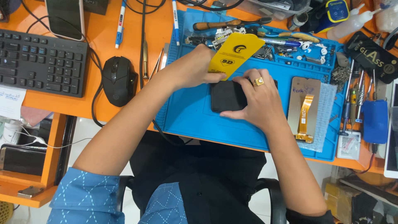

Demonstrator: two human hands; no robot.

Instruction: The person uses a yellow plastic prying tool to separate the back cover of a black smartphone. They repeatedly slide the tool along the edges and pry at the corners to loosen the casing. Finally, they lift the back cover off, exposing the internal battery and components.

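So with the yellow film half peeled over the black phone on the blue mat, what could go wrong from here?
1. The left hand holds the curved yellow plastic film lifted over the flat black phone; it might settle crooked.
2. Small loose metal parts lie just behind on the blue rubber mat; grit could get trapped underneath.
3. The right hand pins the phone near a bare screen panel with an orange ribbon cable; a slip might knock it.

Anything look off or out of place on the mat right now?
Nothing looks damaged or spilled. The left hand lifts a yellow film off the black phone, steadied by the right hand. A loose screen panel lies on bubble wrap on the blue mat.
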